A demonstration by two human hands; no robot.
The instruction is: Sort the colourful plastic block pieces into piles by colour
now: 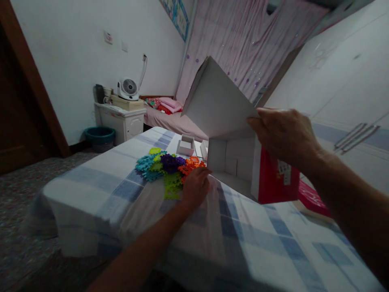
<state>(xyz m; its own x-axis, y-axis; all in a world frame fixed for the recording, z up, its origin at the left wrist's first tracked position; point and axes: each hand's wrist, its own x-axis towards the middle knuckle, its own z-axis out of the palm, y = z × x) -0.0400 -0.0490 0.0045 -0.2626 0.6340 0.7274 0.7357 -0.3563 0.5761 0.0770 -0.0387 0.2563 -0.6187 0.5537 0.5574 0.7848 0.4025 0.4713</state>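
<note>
A red cardboard box (278, 178) with a pale grey inside is tilted on its side above the bed, its opening facing left. Its flap lid (221, 97) stands swung up. My right hand (282, 134) grips the box from above, near the hinge of the lid. Closed fingers of my left hand (197, 187) meet the lower left edge of the box; what the fingertips pinch is partly hidden. Just beyond that hand lies a pile of jagged-edged foam puzzle pieces in teal (148, 167), green (172, 184), purple (172, 163) and orange (190, 165).
A small open white box (186, 145) lies behind the pieces on the checked cloth (121, 202). A red and white box (314, 198) rests at the right. Farther back are a fan (128, 88), a white cabinet (133, 125), a teal bin (99, 138) and a pink-covered bed (170, 121).
</note>
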